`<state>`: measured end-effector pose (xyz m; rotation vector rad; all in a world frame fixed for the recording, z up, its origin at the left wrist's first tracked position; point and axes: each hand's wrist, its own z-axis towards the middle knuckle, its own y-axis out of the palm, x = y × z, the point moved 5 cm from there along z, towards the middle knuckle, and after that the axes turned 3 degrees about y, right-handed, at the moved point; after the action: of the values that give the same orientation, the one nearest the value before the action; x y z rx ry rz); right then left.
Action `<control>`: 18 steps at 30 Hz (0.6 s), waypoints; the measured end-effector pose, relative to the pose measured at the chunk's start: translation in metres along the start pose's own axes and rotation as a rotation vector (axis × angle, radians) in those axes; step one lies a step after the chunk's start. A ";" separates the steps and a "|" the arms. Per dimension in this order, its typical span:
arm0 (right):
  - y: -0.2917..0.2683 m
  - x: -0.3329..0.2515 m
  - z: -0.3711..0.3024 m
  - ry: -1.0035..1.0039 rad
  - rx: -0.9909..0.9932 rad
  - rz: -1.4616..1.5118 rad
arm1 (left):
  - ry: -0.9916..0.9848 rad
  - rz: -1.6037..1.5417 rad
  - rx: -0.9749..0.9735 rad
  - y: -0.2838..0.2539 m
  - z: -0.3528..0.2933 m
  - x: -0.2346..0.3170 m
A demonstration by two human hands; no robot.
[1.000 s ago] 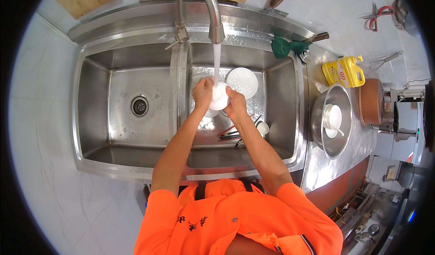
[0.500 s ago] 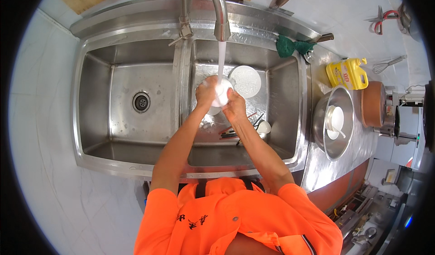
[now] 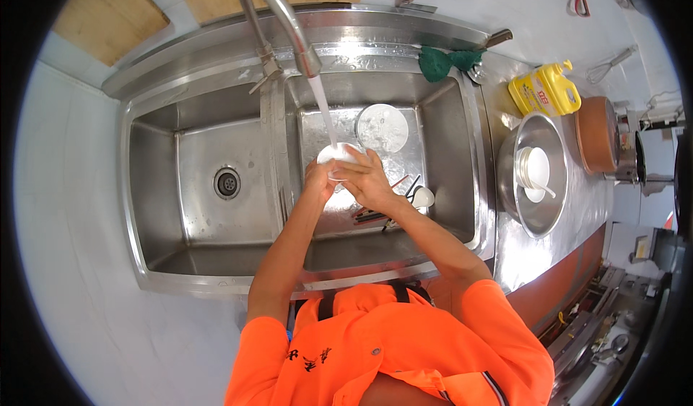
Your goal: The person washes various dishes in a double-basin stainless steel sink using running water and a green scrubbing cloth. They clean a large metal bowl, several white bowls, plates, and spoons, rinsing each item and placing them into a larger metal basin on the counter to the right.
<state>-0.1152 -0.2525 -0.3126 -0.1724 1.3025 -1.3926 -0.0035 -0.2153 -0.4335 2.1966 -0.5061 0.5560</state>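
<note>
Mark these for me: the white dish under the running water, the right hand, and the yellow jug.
White dish (image 3: pixel 330 154): head view, upper side, near where water lands.
Right hand (image 3: pixel 369 180): head view, back of the hand.
Yellow jug (image 3: pixel 540 93): head view, body, below its cap.

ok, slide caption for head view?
Left hand and right hand hold a white dish under a running faucet, over the sink.

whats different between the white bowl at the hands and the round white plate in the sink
The white bowl is up at the left hand and right hand; the white plate rests on the basin floor, untouched.
The water stream falls onto the bowl, while the plate lies beside the stream.
The plate looks wider than the bowl.
Both are white.
</note>
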 end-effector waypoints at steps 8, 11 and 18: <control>-0.027 0.043 -0.029 1.079 -0.189 0.536 | -0.176 -0.184 -0.169 0.034 -0.024 -0.045; -0.040 0.056 -0.031 0.938 -0.382 0.138 | -0.232 -0.109 -0.210 0.046 -0.030 -0.068; -0.116 0.008 -0.054 0.055 0.026 -0.405 | -0.231 -0.008 -0.523 0.084 -0.039 -0.088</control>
<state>-0.2269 -0.2606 -0.2506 -0.4002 1.3418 -1.7649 -0.1285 -0.2203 -0.4076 1.7630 -0.6777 0.1365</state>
